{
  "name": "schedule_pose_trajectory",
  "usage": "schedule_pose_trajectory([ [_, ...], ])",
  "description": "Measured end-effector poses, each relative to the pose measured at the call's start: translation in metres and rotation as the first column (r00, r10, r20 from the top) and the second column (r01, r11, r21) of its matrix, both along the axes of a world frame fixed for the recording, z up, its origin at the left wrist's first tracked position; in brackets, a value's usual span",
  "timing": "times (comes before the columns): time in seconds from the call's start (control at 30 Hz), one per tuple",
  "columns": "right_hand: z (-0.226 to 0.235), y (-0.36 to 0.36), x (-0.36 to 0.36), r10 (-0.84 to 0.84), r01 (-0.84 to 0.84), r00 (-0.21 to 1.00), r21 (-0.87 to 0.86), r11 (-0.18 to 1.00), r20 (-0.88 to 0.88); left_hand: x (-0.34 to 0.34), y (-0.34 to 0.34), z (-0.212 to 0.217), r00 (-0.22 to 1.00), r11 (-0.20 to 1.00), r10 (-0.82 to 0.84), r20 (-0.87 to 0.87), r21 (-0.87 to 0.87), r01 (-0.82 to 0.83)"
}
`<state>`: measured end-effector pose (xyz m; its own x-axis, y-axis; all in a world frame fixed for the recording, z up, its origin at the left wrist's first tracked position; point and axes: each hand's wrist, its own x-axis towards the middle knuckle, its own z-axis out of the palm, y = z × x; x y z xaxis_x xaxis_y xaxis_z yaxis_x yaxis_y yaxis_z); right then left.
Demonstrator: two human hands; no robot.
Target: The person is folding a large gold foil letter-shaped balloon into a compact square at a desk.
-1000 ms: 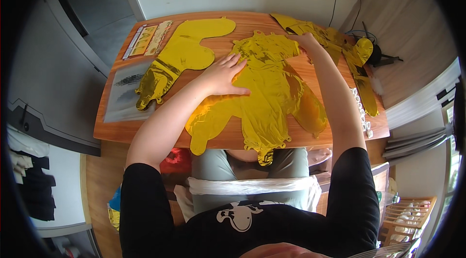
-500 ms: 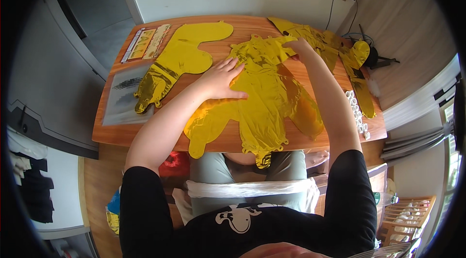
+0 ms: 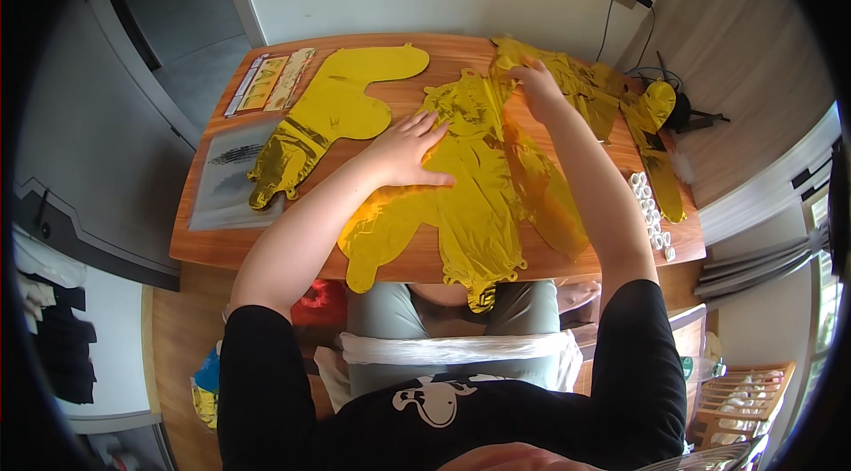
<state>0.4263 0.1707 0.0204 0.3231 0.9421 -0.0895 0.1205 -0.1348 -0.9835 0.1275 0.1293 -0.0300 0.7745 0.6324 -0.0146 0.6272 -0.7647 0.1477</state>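
Both hands (image 3: 409,150) partly cover the crumpled gold foil balloon (image 3: 479,196).

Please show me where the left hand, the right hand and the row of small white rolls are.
left hand (image 3: 409,152), head view, back of hand.
right hand (image 3: 534,86), head view, knuckles.
white rolls (image 3: 648,214), head view, middle of row.
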Motion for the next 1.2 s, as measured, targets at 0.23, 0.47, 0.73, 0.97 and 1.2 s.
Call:
schedule_pose_trajectory([
  [0.23, -0.025, 0.008, -0.048, 0.353, -0.381, 0.904, 0.076, 0.922, 0.24, -0.006, -0.003, 0.001, 1.0, 1.0, 0.012, 0.024, 0.004, -0.012],
  [0.47, -0.028, 0.023, -0.023, 0.334, -0.401, 0.677, -0.051, 0.914, 0.655, -0.004, -0.005, 0.005, 1.0, 1.0, 0.017, 0.019, -0.01, -0.017],
  [0.73, -0.052, 0.033, -0.007, 0.181, -0.481, 0.403, 0.039, 0.876, 0.897, 0.0, -0.004, 0.004, 1.0, 1.0, -0.002, 0.018, 0.005, 0.002],
  [0.97, -0.057, 0.031, -0.013, 0.069, -0.45, 0.291, 0.072, 0.89, 0.954, 0.001, -0.004, 0.005, 1.0, 1.0, -0.003, 0.014, 0.001, 0.003],
  [1.2, -0.05, 0.021, -0.03, 0.256, -0.314, 0.182, -0.191, 0.93, 0.949, 0.003, -0.004, 0.006, 1.0, 1.0, -0.003, 0.017, 0.003, 0.003],
])
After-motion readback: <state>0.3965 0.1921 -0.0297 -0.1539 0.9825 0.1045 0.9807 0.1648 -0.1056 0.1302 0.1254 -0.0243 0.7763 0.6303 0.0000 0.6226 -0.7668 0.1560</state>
